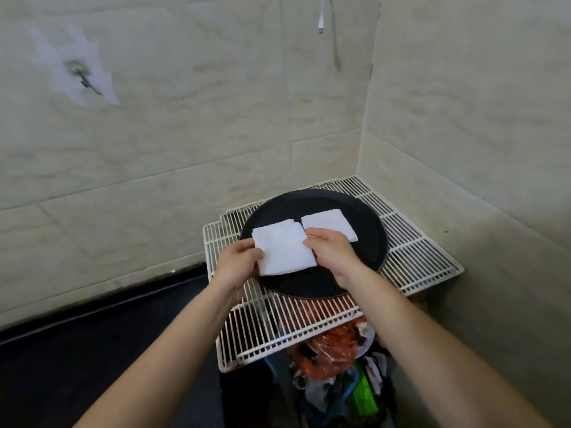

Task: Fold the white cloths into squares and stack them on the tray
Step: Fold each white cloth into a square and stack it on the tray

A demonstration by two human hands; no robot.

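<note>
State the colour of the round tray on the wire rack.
Black tray, clearest in the head view.

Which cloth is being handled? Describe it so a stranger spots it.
White wire racks in the tiled corner carry a round black tray. Of two folded white cloths, it is the nearer left one, held by the left hand and right hand.

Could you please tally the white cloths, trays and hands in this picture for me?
White cloths: 2 (held cloth, far cloth)
Black tray: 1
Hands: 2 (left hand, right hand)
Total: 5
</note>
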